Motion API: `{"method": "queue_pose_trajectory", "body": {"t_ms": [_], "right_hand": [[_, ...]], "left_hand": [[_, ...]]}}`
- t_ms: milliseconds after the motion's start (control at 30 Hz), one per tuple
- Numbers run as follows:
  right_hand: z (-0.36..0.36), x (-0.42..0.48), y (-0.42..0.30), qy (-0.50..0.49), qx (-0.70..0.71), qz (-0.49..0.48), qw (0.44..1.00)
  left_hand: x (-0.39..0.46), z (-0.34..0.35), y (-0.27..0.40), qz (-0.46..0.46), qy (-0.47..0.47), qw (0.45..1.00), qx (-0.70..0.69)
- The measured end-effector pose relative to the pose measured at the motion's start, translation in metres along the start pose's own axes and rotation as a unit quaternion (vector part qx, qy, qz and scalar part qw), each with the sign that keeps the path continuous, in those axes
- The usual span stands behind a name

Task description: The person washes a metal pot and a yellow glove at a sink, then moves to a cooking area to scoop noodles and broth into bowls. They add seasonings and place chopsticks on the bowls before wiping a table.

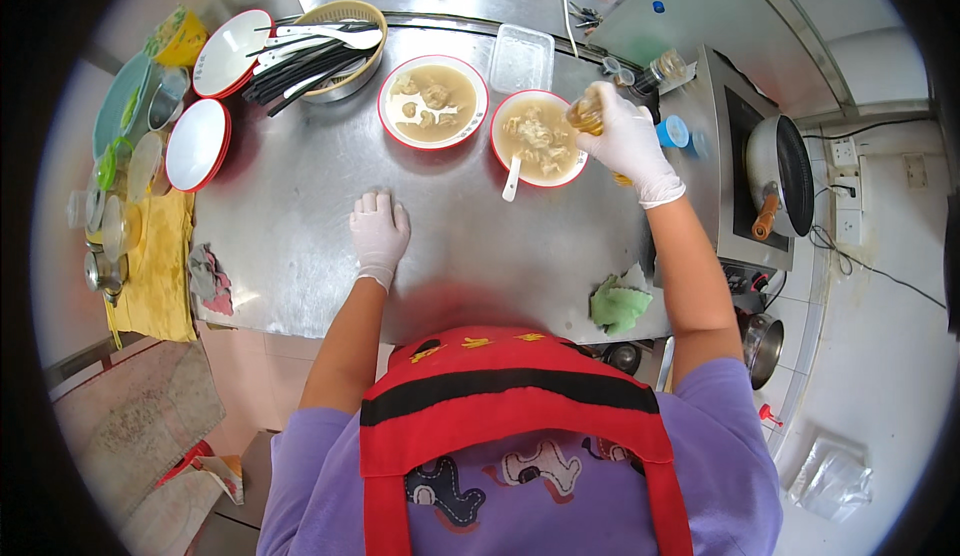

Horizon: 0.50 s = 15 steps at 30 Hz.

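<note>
My right hand [626, 132], in a white glove, is closed around a small clear jar [586, 115] with golden-yellow contents. The jar is tilted toward the right edge of a red-rimmed white bowl [534, 170]. Pale pieces, which look like wontons, float in that bowl's cloudy broth, and a white spoon [511, 181] leans over its near rim. Just to the left stands a second red-rimmed bowl [433, 142] of broth with several dumplings. My gloved left hand [379, 235] rests palm down on the steel worktable [480, 256], thumb apart, holding nothing.
Stacked bowls [196, 143] and a basket [371, 16] of black chopsticks and white spoons stand at left. A clear plastic container [523, 57] sits behind the soup bowls. At right are a blue cup [673, 131], a wok [780, 173] on a cooker, and a green cloth [619, 303].
</note>
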State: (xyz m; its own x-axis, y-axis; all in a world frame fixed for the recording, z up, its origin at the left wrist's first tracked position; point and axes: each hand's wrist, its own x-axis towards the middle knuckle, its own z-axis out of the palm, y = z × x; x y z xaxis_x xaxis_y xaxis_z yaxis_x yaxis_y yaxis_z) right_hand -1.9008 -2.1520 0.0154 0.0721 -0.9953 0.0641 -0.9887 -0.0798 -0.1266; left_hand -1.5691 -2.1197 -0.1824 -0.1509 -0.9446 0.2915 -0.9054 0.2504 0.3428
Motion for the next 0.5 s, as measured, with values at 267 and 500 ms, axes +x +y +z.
{"method": "queue_pose_trajectory", "body": {"t_ms": [267, 500], "right_hand": [[0.063, -0.035, 0.032, 0.104, 0.190, 0.155, 0.964], [0.028, -0.005, 0.023, 0.194, 0.339, 0.093, 0.916]], "left_hand": [[0.001, 0.000, 0.000, -0.004, -0.007, 1.000, -0.009], [0.001, -0.001, -0.002, -0.001, -0.012, 1.000, -0.019]]}}
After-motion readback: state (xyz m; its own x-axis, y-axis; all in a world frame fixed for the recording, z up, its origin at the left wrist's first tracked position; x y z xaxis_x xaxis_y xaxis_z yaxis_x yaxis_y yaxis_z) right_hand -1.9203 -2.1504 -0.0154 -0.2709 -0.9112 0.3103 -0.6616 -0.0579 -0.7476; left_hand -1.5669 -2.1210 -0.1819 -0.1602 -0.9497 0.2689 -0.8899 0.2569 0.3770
